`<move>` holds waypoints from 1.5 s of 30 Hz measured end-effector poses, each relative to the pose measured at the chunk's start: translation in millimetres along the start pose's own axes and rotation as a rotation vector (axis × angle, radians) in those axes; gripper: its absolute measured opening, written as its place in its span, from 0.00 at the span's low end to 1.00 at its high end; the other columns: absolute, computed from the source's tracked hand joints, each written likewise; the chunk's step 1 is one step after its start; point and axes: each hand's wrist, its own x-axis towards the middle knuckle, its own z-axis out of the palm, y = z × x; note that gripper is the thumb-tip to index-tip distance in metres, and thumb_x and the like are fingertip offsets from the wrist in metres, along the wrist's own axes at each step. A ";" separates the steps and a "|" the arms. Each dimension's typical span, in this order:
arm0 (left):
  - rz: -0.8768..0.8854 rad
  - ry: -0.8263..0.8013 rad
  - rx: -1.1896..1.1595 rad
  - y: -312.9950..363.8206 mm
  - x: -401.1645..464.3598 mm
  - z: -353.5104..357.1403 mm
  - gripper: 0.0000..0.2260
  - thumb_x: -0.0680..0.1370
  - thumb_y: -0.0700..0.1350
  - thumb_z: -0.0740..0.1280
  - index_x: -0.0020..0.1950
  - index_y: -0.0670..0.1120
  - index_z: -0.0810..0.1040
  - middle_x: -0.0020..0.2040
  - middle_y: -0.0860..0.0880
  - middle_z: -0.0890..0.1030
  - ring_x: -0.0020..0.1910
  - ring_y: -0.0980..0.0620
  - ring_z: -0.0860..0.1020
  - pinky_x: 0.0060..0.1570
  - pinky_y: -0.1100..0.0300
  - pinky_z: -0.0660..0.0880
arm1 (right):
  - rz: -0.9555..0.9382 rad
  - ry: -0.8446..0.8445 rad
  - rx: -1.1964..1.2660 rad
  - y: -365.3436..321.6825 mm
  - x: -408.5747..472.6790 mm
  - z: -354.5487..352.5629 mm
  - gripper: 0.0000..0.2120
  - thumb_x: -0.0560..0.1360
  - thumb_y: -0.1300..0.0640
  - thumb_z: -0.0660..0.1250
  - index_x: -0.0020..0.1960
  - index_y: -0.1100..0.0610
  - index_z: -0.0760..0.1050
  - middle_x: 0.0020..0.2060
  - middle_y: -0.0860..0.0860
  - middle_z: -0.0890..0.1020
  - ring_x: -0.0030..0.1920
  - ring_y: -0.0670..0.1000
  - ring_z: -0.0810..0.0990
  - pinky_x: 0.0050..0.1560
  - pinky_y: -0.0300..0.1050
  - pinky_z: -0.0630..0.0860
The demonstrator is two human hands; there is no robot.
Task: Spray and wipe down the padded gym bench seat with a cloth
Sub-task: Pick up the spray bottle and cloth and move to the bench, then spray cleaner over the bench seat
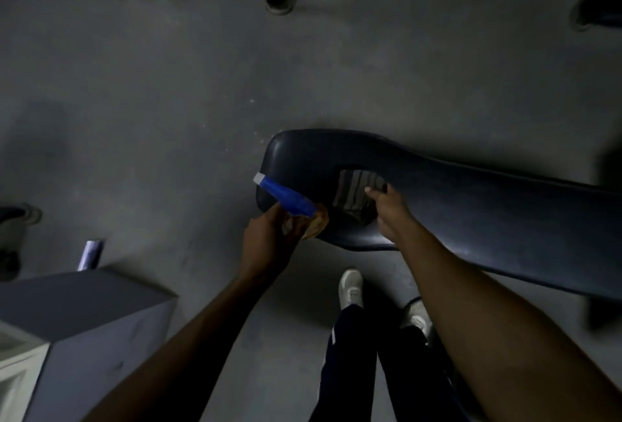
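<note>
Bench seat [454, 206] smooth dark padded vinyl, right hand [387, 209] pressing striped cloth [353, 196], left hand [269, 240] gripping blue-nozzled spray bottle [292, 203]

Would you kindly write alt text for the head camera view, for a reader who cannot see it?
Seen from above in dim light, a person's right hand presses a striped cloth onto the end of a dark padded bench seat, while the left hand grips a blue-headed spray bottle beside it. Below are white shoes on a grey floor.
</note>
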 end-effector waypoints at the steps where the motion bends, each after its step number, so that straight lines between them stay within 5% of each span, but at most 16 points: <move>1: -0.009 -0.002 0.007 -4.8 2.8 3.5 0.11 0.78 0.57 0.68 0.56 0.53 0.78 0.40 0.58 0.78 0.38 0.60 0.76 0.39 0.62 0.73 | 0.044 -0.016 0.031 4.4 10.0 3.8 0.23 0.85 0.62 0.66 0.78 0.57 0.69 0.68 0.53 0.79 0.67 0.56 0.78 0.63 0.53 0.75; 7: 0.003 -0.032 0.043 2.6 6.8 12.5 0.10 0.80 0.51 0.69 0.60 0.52 0.78 0.43 0.63 0.75 0.39 0.63 0.75 0.38 0.74 0.65 | 0.128 0.017 -0.087 17.5 16.2 -13.6 0.32 0.83 0.58 0.70 0.83 0.56 0.62 0.78 0.58 0.72 0.78 0.59 0.70 0.70 0.49 0.69; 11: 0.059 -0.132 0.021 24.1 14.2 9.9 0.11 0.80 0.54 0.68 0.61 0.55 0.77 0.51 0.58 0.81 0.46 0.60 0.79 0.47 0.59 0.78 | -0.025 0.062 -0.296 6.5 -19.7 -42.6 0.31 0.80 0.61 0.74 0.80 0.57 0.67 0.74 0.60 0.76 0.73 0.59 0.76 0.66 0.46 0.72; 15: 0.133 -0.337 0.064 59.9 32.1 7.4 0.16 0.76 0.59 0.68 0.61 0.56 0.79 0.55 0.54 0.84 0.53 0.53 0.83 0.53 0.49 0.79 | -0.241 -0.223 -0.216 -34.1 -83.7 -60.4 0.29 0.77 0.61 0.75 0.74 0.48 0.71 0.63 0.53 0.84 0.66 0.55 0.82 0.69 0.50 0.77; 20: 0.315 -0.655 0.192 131.7 46.1 21.6 0.15 0.74 0.57 0.71 0.58 0.54 0.79 0.54 0.52 0.83 0.54 0.51 0.81 0.56 0.53 0.77 | -0.505 -0.399 -0.343 -73.3 -159.2 -82.7 0.43 0.72 0.56 0.80 0.82 0.45 0.63 0.74 0.49 0.77 0.76 0.49 0.74 0.76 0.50 0.72; 23: 0.410 -0.801 0.176 179.7 35.9 41.2 0.13 0.75 0.49 0.74 0.59 0.52 0.80 0.53 0.56 0.83 0.53 0.58 0.80 0.56 0.56 0.77 | -0.584 -0.289 -0.255 -86.8 -183.4 -107.4 0.39 0.74 0.59 0.79 0.77 0.38 0.66 0.72 0.46 0.78 0.74 0.47 0.76 0.74 0.47 0.74; 28: 0.500 -0.899 0.097 245.3 4.3 93.3 0.19 0.71 0.48 0.77 0.61 0.53 0.80 0.57 0.54 0.84 0.57 0.56 0.81 0.61 0.51 0.78 | -0.684 -0.031 -0.033 -87.2 -217.3 -157.7 0.17 0.77 0.61 0.75 0.63 0.56 0.75 0.53 0.46 0.88 0.52 0.52 0.86 0.57 0.43 0.81; 31: 0.432 -0.958 -0.058 263.6 -21.0 127.9 0.24 0.66 0.53 0.77 0.60 0.49 0.80 0.55 0.49 0.86 0.57 0.50 0.83 0.60 0.43 0.78 | -0.689 0.156 0.150 -74.9 -237.4 -195.0 0.16 0.76 0.54 0.76 0.59 0.56 0.75 0.46 0.50 0.87 0.50 0.52 0.86 0.58 0.52 0.82; 36: 0.312 -1.021 -0.164 284.5 -62.4 177.1 0.26 0.63 0.52 0.79 0.57 0.43 0.80 0.55 0.42 0.85 0.59 0.43 0.82 0.63 0.38 0.76 | -0.673 0.349 0.573 -52.1 -272.2 -249.2 0.11 0.81 0.69 0.70 0.54 0.55 0.73 0.36 0.50 0.83 0.39 0.51 0.87 0.48 0.49 0.84; 40: 0.349 -1.080 0.013 297.5 -88.8 207.3 0.14 0.64 0.52 0.79 0.47 0.55 0.82 0.46 0.50 0.87 0.47 0.53 0.85 0.58 0.43 0.80 | -0.717 0.465 0.611 -42.6 -290.7 -289.2 0.09 0.80 0.67 0.71 0.55 0.56 0.75 0.36 0.45 0.82 0.35 0.50 0.86 0.42 0.43 0.83; 45: 0.442 -1.049 0.008 315.6 -120.4 235.0 0.11 0.66 0.52 0.79 0.43 0.51 0.82 0.41 0.48 0.86 0.41 0.55 0.82 0.50 0.47 0.80 | -0.747 0.570 0.649 -25.4 -302.5 -327.6 0.08 0.80 0.63 0.73 0.56 0.55 0.77 0.42 0.51 0.82 0.36 0.50 0.84 0.46 0.48 0.82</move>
